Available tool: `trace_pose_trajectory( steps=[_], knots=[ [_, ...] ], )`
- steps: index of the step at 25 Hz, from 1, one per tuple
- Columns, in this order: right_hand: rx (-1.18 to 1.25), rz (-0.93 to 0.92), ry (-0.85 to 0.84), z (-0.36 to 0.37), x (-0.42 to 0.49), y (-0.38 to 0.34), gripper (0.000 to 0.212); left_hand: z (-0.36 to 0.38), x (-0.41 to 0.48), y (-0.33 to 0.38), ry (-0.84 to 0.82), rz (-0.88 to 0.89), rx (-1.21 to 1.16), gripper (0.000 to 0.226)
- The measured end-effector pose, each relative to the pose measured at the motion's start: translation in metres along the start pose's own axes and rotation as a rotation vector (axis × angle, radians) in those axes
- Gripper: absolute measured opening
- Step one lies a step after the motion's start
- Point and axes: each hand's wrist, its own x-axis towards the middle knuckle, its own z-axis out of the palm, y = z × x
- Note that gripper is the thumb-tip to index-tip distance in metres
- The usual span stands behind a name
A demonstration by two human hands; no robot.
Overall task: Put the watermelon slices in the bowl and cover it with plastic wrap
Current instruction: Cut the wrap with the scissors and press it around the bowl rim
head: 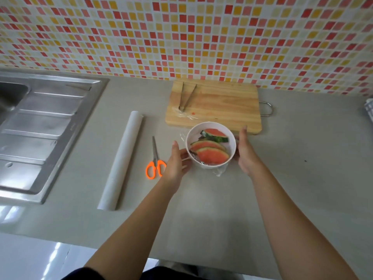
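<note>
A white bowl (193, 136) stands on the grey counter in front of the cutting board. Three watermelon slices (212, 155) lie inside it. Clear plastic wrap (220, 170) is stretched over the bowl and hangs crumpled at its near side. My left hand (177, 162) sits at the bowl's left side, fingers spread and touching the wall. On the right side my right hand (245, 152) is held flat and upright, close to or touching the bowl. The roll of plastic wrap (121, 160) lies further left.
Orange-handled scissors (155, 164) lie between the roll and my left hand. A wooden cutting board (222, 106) with metal tongs (186, 98) sits behind the bowl. A steel sink (42, 128) fills the left. A cloth (369, 110) shows at the right edge.
</note>
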Motion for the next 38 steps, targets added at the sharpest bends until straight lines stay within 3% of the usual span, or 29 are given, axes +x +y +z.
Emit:
trace_pose_trajectory(
  steps=[7,9,12,14,15,18,20,23,26,30,32,34,36,38],
  knots=[
    [0.088,0.153,-0.144,-0.021,-0.035,0.024,0.074,-0.004,0.009,0.003,0.034,-0.021,-0.035,0.07],
    [0.056,0.217,-0.168,-0.023,-0.053,0.04,0.076,-0.004,0.009,0.004,0.024,-0.029,-0.016,0.062],
    [-0.151,0.277,-0.115,-0.027,-0.056,0.049,0.097,-0.005,0.011,0.01,-0.036,-0.025,0.17,0.05],
    [-0.27,0.222,-0.031,-0.029,-0.045,0.038,0.118,-0.005,0.013,0.014,-0.031,-0.03,0.332,0.042],
    [-0.295,0.167,-0.003,-0.03,-0.038,0.032,0.117,-0.004,0.015,0.017,-0.043,-0.039,0.394,0.036],
    [-0.335,0.063,-0.114,-0.02,-0.021,0.012,0.078,-0.008,0.024,0.024,-0.148,-0.083,0.418,0.027],
    [-0.339,0.07,-0.164,-0.011,-0.01,0.007,0.075,-0.011,0.029,0.029,-0.192,-0.107,0.39,0.018],
    [-0.242,0.074,-0.077,-0.005,-0.002,0.007,0.049,-0.014,0.037,0.028,-0.183,-0.108,0.413,0.032],
    [-0.099,-0.014,0.023,-0.005,-0.001,0.009,0.031,-0.018,0.041,0.021,-0.072,-0.028,0.34,0.033],
    [0.019,-0.041,0.082,-0.003,0.0,0.009,0.03,-0.028,0.036,0.01,0.145,0.054,0.044,0.022],
    [-0.017,-0.012,0.072,-0.001,0.001,0.008,0.034,-0.029,0.037,0.013,0.089,-0.003,-0.032,0.029],
    [-0.091,0.058,0.006,-0.002,0.001,0.005,0.05,-0.026,0.038,0.024,-0.016,-0.092,0.062,0.044],
    [-0.195,0.102,-0.079,-0.005,0.003,0.0,0.065,-0.023,0.039,0.032,-0.073,-0.099,0.192,0.04],
    [-0.257,0.09,-0.078,-0.005,0.003,-0.003,0.054,-0.021,0.039,0.035,-0.042,0.021,0.276,0.032]
  ],
)
